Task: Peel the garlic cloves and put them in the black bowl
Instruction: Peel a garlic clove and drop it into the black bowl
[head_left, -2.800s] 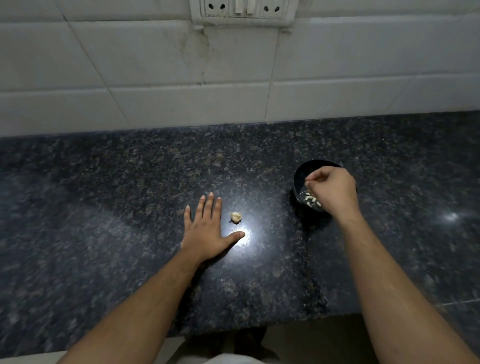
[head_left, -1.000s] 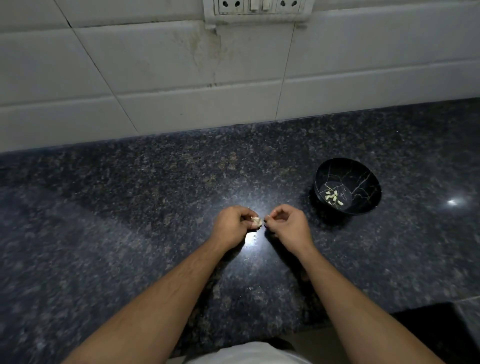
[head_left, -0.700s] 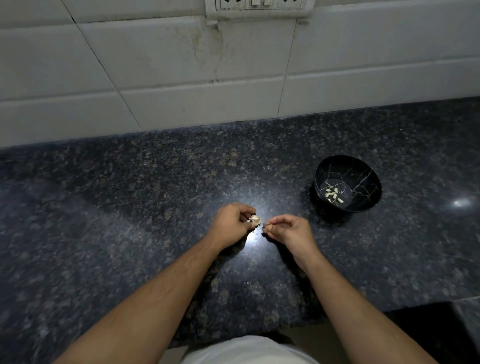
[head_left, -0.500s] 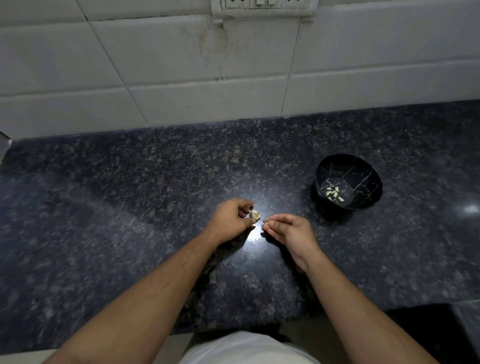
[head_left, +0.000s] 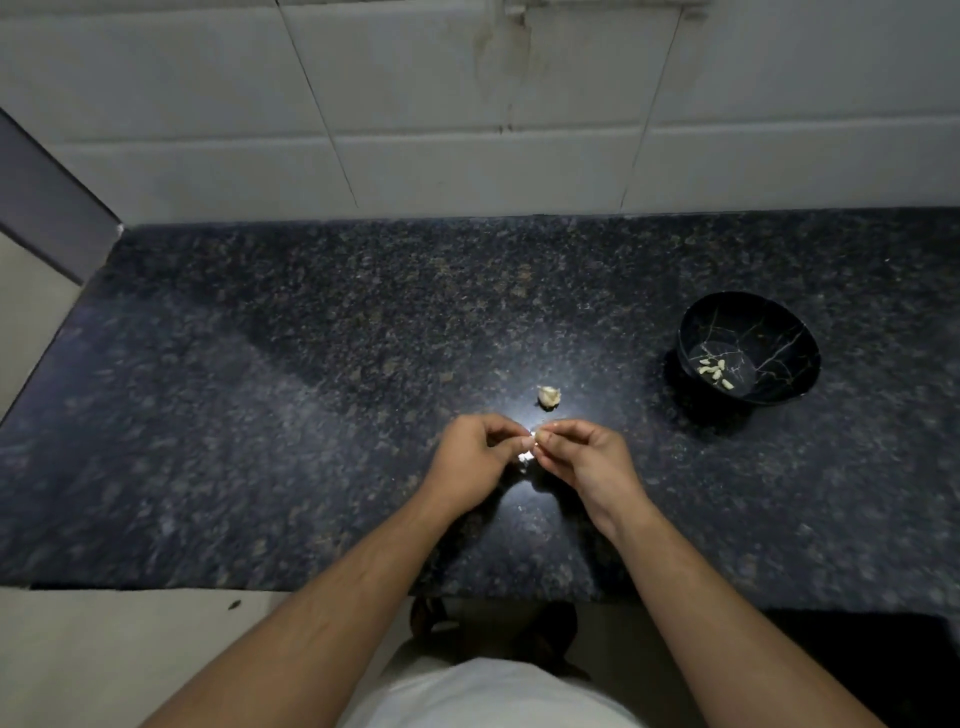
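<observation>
A small garlic clove is pinched between the fingertips of both hands, the left hand and right hand each in a clenched grip on it above the counter. The garlic bulb remnant lies just beyond them. Well to the right, the black bowl holds peeled cloves.

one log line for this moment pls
step: peeling | left hand and right hand: pinch one clove together | garlic piece: on counter | black bowl: peeled cloves inside
</observation>
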